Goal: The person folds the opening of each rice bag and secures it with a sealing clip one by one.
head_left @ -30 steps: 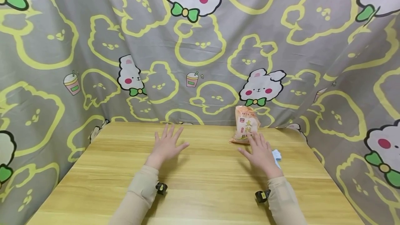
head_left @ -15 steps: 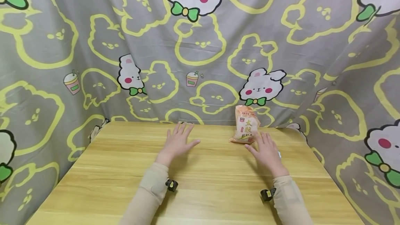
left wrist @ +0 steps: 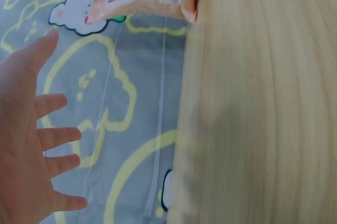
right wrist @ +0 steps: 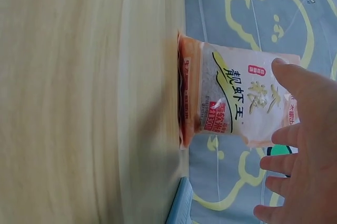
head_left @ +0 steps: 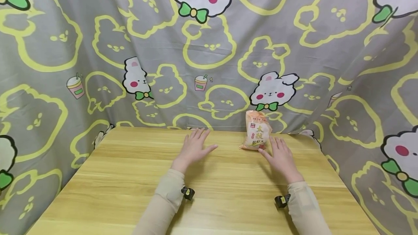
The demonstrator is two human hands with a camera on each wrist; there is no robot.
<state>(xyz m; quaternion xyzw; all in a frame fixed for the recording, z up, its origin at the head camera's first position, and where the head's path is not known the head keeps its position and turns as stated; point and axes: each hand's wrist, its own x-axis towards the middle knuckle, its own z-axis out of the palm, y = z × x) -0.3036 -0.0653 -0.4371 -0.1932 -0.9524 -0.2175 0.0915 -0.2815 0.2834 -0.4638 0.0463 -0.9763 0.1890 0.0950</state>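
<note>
An orange and pale snack bag point(head_left: 256, 130) with large printed characters stands upright at the back of the wooden table point(head_left: 225, 188), right of centre. My right hand point(head_left: 280, 157) is spread beside its lower right edge, and the thumb overlaps the bag's lower corner in the head view. The right wrist view shows the bag point(right wrist: 237, 92) beyond the outstretched thumb and fingers, with nothing in the palm. My left hand point(head_left: 193, 149) hovers palm down to the left of the bag, fingers straight and apart, holding nothing. A light blue object point(right wrist: 181, 203) lies near my right hand, hidden behind it in the head view.
A grey curtain point(head_left: 222, 75) printed with yellow outlines and white cartoon animals hangs behind the table and along both sides. Small black cameras point(head_left: 187, 193) are strapped at both wrists, over beige sleeves. The table's back edge runs just behind the bag.
My left hand has moved right, toward the bag. My right hand has shifted slightly right, uncovering more of the bag's front and covering the light blue object. The bag stays where it was.
</note>
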